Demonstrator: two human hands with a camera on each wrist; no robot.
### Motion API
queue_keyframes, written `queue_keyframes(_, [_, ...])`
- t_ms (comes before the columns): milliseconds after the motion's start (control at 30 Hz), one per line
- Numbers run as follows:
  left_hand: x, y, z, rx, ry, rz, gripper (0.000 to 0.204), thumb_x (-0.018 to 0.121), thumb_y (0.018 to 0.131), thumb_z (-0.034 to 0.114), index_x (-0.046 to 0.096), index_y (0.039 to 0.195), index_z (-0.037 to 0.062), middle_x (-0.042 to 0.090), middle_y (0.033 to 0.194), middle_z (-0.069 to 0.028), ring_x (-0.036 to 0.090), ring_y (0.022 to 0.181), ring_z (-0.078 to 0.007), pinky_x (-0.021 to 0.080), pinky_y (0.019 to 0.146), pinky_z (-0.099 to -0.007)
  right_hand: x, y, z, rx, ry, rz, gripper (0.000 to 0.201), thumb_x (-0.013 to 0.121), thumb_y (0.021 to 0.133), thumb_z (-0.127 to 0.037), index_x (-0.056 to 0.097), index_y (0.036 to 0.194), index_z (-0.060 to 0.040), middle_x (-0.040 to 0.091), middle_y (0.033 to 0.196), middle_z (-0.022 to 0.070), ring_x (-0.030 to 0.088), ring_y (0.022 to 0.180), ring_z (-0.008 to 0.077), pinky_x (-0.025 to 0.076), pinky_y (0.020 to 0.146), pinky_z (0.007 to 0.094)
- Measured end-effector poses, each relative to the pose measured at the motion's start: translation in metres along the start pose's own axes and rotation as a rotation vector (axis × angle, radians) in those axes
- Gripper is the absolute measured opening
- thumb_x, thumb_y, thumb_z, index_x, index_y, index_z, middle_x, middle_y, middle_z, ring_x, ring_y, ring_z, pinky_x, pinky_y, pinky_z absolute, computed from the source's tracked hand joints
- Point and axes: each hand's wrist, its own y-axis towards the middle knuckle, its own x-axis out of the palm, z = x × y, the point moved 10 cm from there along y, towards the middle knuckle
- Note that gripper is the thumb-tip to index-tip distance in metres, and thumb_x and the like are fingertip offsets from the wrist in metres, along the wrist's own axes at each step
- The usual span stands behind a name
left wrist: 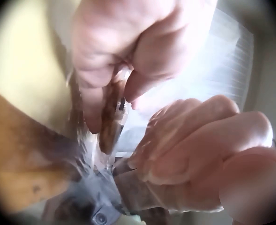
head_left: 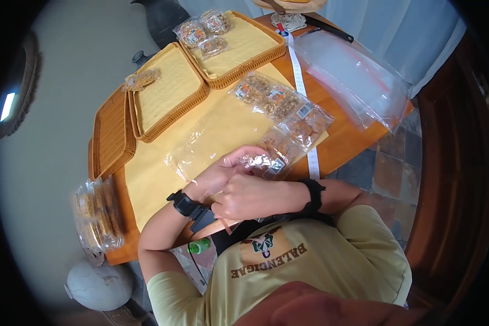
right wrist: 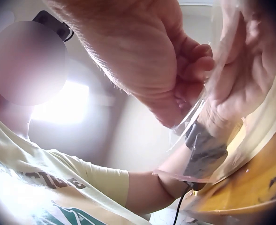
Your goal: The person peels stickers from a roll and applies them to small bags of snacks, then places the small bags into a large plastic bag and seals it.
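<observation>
My left hand [head_left: 223, 171] reaches up to a small clear-wrapped packet [head_left: 275, 165]; in the left wrist view its thumb and fingers [left wrist: 94, 105] pinch a brown wrapped piece [left wrist: 110, 117]. Crossed below it, my right hand [head_left: 250, 196] has its fingers curled. In the right wrist view, my right hand [right wrist: 133, 51] pinches the edge of a large clear plastic bag [right wrist: 189, 124], whose film passes in front of my left hand [right wrist: 250, 79]. The clear bag [head_left: 201, 142] spreads over yellow paper. Wrapped clusters [head_left: 282, 103] and a brown-filled packet [head_left: 307, 127] adjoin the held packet.
Lined wicker trays [head_left: 171, 92] stand at the back left, some bearing wrapped clusters [head_left: 201, 32], beside an unlined wicker tray [head_left: 112, 133]. A measuring tape [head_left: 298, 70] and clear bags [head_left: 353, 81] lie to the right. Bagged pieces [head_left: 98, 214] sit at the left edge.
</observation>
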Motion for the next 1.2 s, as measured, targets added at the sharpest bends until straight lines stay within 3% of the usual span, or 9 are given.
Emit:
queue_keyframes(167, [-0.012,0.006,-0.008,-0.028,0.301,-0.03,0.034,0.044,0.087,0.0,0.043,0.121,0.0055,0.053,0.107,-0.0022,0.052,0.093,-0.0105,0.043,0.083,-0.026,0.013,-0.005,-0.001,-0.019,0.062,-0.084,0.018,0.057,0.071,-0.016,0.051,0.059,-0.0032,0.049,0.046,0.0086,0.056,0.046,0.0207,0.04,0.041,0.0323])
queue_keyframes(400, [-0.009,-0.005,0.017,0.268,0.794,-0.014,0.037,0.05,0.085,0.006,0.051,0.12,0.018,0.06,0.095,-0.0062,0.055,0.075,-0.0122,0.046,0.072,-0.0263,0.031,-0.016,-0.001,-0.021,0.063,-0.289,0.019,0.057,0.074,-0.02,0.054,0.063,-0.0045,0.052,0.05,0.0087,0.056,0.048,0.022,0.04,0.044,0.0339])
queue_keyframes(467, [-0.029,-0.026,0.012,0.057,0.952,-0.038,0.032,0.051,0.086,0.012,0.054,0.117,0.016,0.062,0.083,-0.0041,0.053,0.057,-0.0107,0.046,0.059,-0.0244,0.019,-0.016,0.004,0.014,0.175,-0.128,0.018,0.057,0.076,-0.022,0.057,0.067,-0.0068,0.054,0.054,0.0083,0.056,0.05,0.0224,0.042,0.046,0.0349])
queue_keyframes(500, [-0.044,-0.045,0.013,-0.064,0.733,0.014,0.026,0.052,0.086,0.018,0.059,0.111,0.0139,0.062,0.074,-0.002,0.047,0.046,-0.008,0.042,0.049,-0.0223,0.01,-0.014,0.004,0.002,0.166,-0.064,0.019,0.056,0.078,-0.025,0.058,0.071,-0.0079,0.055,0.056,0.0073,0.055,0.051,0.0227,0.043,0.047,0.0343])
queue_keyframes(633, [-0.096,-0.099,0.021,-0.259,0.936,0.063,0.022,0.053,0.086,0.019,0.062,0.105,0.0121,0.061,0.069,-0.0012,0.05,0.046,-0.0068,0.043,0.047,-0.0204,0.031,-0.021,0.011,0.076,0.211,-0.262,0.021,0.055,0.08,-0.026,0.056,0.073,-0.0069,0.053,0.056,0.0065,0.055,0.051,0.0238,0.043,0.047,0.0333])
queue_keyframes(800, [-0.171,-0.124,0.102,-0.274,1.095,0.543,0.025,0.054,0.082,0.012,0.06,0.107,0.0103,0.063,0.069,-0.004,0.059,0.052,-0.01,0.048,0.046,-0.0225,0.025,-0.017,0.008,0.05,0.266,-0.213,0.027,0.052,0.082,-0.027,0.055,0.068,-0.0045,0.056,0.058,0.008,0.057,0.052,0.0253,0.044,0.048,0.0339])
queue_keyframes(900, [-0.228,-0.106,0.161,-0.142,1.723,0.909,0.032,0.059,0.076,0.016,0.056,0.108,0.0113,0.062,0.087,-0.0161,0.058,0.084,-0.0314,0.046,0.075,-0.0391,0.02,-0.017,0.013,0.089,0.31,-0.19,0.027,0.052,0.083,-0.027,0.055,0.067,-0.0052,0.055,0.058,0.0078,0.056,0.052,0.0252,0.043,0.048,0.0342])
queue_keyframes(1100, [-0.335,-0.032,0.195,-0.016,1.826,0.93,0.055,0.06,0.072,0.012,0.04,0.123,0.0121,0.053,0.109,-0.0184,0.051,0.103,-0.0333,0.042,0.085,-0.0405,0.019,-0.02,0.024,0.102,0.345,-0.208,0.024,0.053,0.083,-0.026,0.054,0.069,-0.0073,0.054,0.059,0.0064,0.055,0.051,0.0235,0.042,0.047,0.0334])
queue_keyframes(1200, [-0.369,-0.013,0.206,-0.134,1.874,1.047,0.063,0.06,0.07,0.013,0.036,0.127,0.0126,0.053,0.111,-0.0171,0.05,0.104,-0.0338,0.04,0.088,-0.0401,0.015,-0.021,0.031,0.121,0.374,-0.146,0.022,0.059,0.079,-0.024,0.052,0.064,-0.0087,0.046,0.052,0.0051,0.05,0.047,0.0217,0.039,0.044,0.0331])
